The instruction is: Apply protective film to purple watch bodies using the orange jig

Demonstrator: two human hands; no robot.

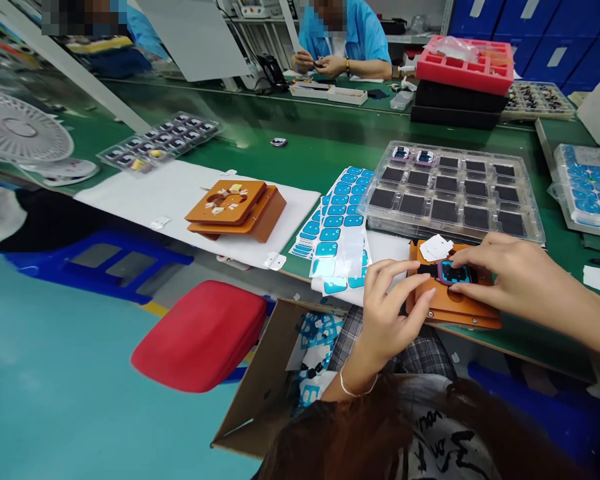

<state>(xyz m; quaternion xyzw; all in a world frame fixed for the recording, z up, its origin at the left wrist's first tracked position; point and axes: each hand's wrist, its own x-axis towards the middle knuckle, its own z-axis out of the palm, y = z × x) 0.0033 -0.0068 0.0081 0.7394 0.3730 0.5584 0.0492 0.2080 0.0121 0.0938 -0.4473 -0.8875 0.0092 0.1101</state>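
- Purple-rimmed, watch-like device with a blue face (454, 272): lies on the right-hand block, between the right thumb and index finger.
- Stepped orange block with a cut-out top (227, 203): on the white sheet (130, 193), apart from both hands; probably parked as a spare fixture.
- Open brown cardboard box (253, 380): below the table edge, blue and white scraps inside; likely there to catch waste.
- White sheets of blue rounded stickers (333, 220): overlapping, just left of the block, presumably for easy reach.
- Left hand (387, 320): fingers curved but apart, at the black strip (429, 270) beside the device; contact unclear.
- Flat orange block (430, 303): under the device, seemingly a raised support; small white paper pieces (436, 248) on its far edge.
- Clear plastic tray with dark square parts (534, 210): just beyond the block; compartments seem meant to keep parts separated.
- Right hand (517, 273): thumb and index pinch the device's sides, apparently steadying it while leaving most of the face exposed.
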